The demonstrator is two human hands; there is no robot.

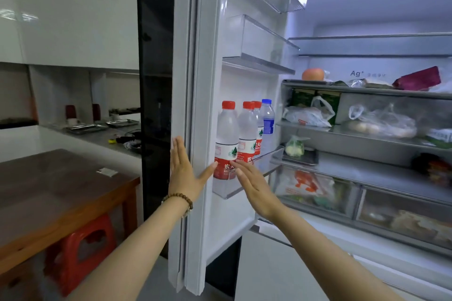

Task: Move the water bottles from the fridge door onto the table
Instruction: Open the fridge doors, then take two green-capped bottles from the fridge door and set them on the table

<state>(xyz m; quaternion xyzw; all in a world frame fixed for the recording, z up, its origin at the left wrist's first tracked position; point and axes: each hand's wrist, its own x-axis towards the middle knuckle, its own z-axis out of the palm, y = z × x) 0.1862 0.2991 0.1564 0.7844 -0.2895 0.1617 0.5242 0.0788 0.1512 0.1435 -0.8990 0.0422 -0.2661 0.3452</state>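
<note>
Fingers (179, 151) gripped nothing. No bottle stood yet on the brown wooden bench (49, 190). My left hand (183, 171) lay flat against the white fridge door (203, 80). All four clear plastic water bottles (227, 134) waited in its shelf, and my right hand (254, 186), fingers straight, reached the nearest.

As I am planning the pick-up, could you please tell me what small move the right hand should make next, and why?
Probably curl the right hand round the nearest red-capped bottle and lift it clear of the door bin. Its straight fingers reach that bottle's label but grip nothing, and the left hand lies flat on the door edge.
</note>
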